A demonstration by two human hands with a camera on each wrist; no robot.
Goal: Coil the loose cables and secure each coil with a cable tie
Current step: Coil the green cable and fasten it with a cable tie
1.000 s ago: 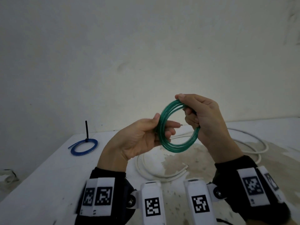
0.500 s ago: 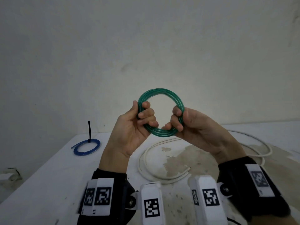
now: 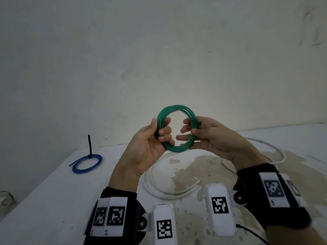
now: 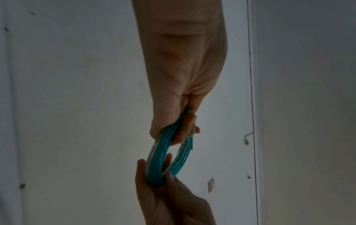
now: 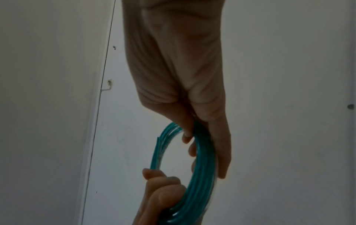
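We see the green cable coil point(image 3: 177, 129) upright above the white cable point(image 3: 169, 190) (loose loops lying flat); blue coil point(image 3: 86, 162) lies far left.

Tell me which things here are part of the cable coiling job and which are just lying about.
Job:
green coil, gripped by left hand and right hand
white cable, loose
blue coil, black tie upright

Lying about:
stained table
grey object at left edge, unclear

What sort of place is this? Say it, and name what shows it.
Probably a bare workroom or utility space: a stained white table against a plain scuffed wall, with a blue coil and loose white cable on it.
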